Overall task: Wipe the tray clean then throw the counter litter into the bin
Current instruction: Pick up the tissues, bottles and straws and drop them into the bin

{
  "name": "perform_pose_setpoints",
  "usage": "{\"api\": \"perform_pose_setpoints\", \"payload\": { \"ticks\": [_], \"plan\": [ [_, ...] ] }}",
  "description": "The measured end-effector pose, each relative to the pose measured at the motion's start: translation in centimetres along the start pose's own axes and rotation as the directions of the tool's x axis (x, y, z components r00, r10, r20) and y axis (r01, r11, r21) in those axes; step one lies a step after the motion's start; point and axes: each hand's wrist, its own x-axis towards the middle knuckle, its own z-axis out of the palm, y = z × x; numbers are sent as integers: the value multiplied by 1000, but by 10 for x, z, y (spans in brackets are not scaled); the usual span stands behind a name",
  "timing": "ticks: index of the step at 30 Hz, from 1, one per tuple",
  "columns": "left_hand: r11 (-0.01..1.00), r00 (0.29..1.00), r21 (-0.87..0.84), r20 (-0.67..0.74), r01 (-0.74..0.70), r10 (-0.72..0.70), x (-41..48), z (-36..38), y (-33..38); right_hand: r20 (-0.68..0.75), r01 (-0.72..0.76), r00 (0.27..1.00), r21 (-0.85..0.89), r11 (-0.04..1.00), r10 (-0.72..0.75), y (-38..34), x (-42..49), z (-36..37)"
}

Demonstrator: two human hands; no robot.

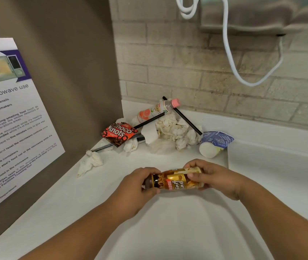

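In the head view, a small bottle point(175, 180) lies crosswise between both hands, just above the near middle of the white desk point(55, 203). The left hand point(138, 188) has its fingers point(149, 170) curled round the dark end. The right hand point(215, 177) wraps the gold end, so both hands hold it.

I judge the bottle to be stiff and light. Its glossy sleeve is probably a little slick, so one hand round the middle of the barrel should carry it. I cannot tell whether anything is left inside.

The rest of the litter sits in the far corner against the brick wall:
- **Crumpled tissues** point(173, 130) are soft and nearly weightless, best bunched in one scoop. A stray tissue point(90, 162) lies apart to the left.
- **Black straws** point(185, 115) are thin and may slip out of a loose handful.
- **Choco knots wrapper** point(118, 133) is flimsy foil and pinches up easily.
- **Pink-capped bottle** point(155, 110) lies tilted on the heap and could roll.
- **Tipped blue-and-white cup** point(214, 144), to the right of the heap, is crushable and best taken by its wall.

The held bottle has a gold and brown label with a red patch and printed script. Its left end is dark brown.

The bin is not in view. The white raised-edge surface point(271, 169) on the right may be the tray, but I cannot tell.
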Motion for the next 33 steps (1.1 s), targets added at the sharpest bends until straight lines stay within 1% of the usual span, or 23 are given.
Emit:
{"api": "perform_pose_setpoints", "payload": {
  "ticks": [1,2,3,4,5,6,7,8,9,11,12,13,15,19,21,24,25,26,28,30,33],
  "plan": [
    [999,999,-31,-39,15,-16,-2,-1,-1,-79,25,996,-71,997,-31,1,4,-2],
    [998,996,-58,-79,28,-33,-4,-4,-2,-204,51,976,-141,989,-79,3,10,-6],
    [997,992,-74,-114,37,-45,-5,-7,-3,-354,75,923,-221,972,-151,5,15,-11],
    [996,988,-80,-143,39,-50,-7,-10,-4,-489,66,838,-349,935,-242,8,22,-18],
    [996,985,-81,-166,37,-50,-9,-14,-5,-569,2,748,-512,859,-341,10,28,-25],
    [996,982,-77,-185,34,-48,-10,-18,-6,-590,-94,687,-651,753,-424,12,34,-32],
    [997,979,-68,-200,35,-48,-11,-23,-6,-571,-181,670,-745,642,-474,12,38,-38],
    [997,976,-61,-213,40,-52,-11,-26,-7,-529,-252,697,-813,525,-484,12,40,-42],
    [997,973,-57,-225,46,-58,-11,-30,-7,-477,-305,748,-864,400,-461,13,42,-46],
    [997,968,-58,-242,55,-68,-12,-34,-6,-384,-357,849,-923,144,-363,13,46,-50],
    [997,966,-60,-249,56,-69,-12,-35,-5,-357,-362,883,-931,41,-305,13,48,-51],
    [997,964,-62,-256,54,-68,-12,-36,-5,-340,-359,903,-933,-26,-261,13,50,-51],
    [997,961,-62,-271,48,-63,-14,-37,-3,-318,-345,923,-933,-100,-219,12,53,-50],
    [999,960,-29,-277,40,-46,-16,-37,0,-319,-358,925,-915,-188,-207,15,55,-48],
    [999,961,-24,-275,35,-40,-18,-37,2,-315,-364,920,-907,-211,-232,18,54,-48],
    [1000,959,-5,-281,22,-22,-20,-39,4,-261,-337,898,-926,-170,-353,21,48,-52],
    [1000,959,2,-283,20,-18,-21,-39,4,-252,-323,902,-932,-162,-349,22,46,-52],
    [1000,958,9,-286,17,-14,-22,-40,5,-256,-315,914,-937,-151,-315,24,45,-53],
    [1000,957,24,-290,7,1,-22,-40,7,-316,-350,921,-928,-128,-227,26,45,-55],
    [998,957,67,-286,-17,35,-23,-41,8,-378,-396,904,-917,-59,-200,26,45,-55],
    [982,960,180,-261,-55,102,-26,-43,11,-442,-440,878,-896,52,-185,27,45,-55]
  ]
}}
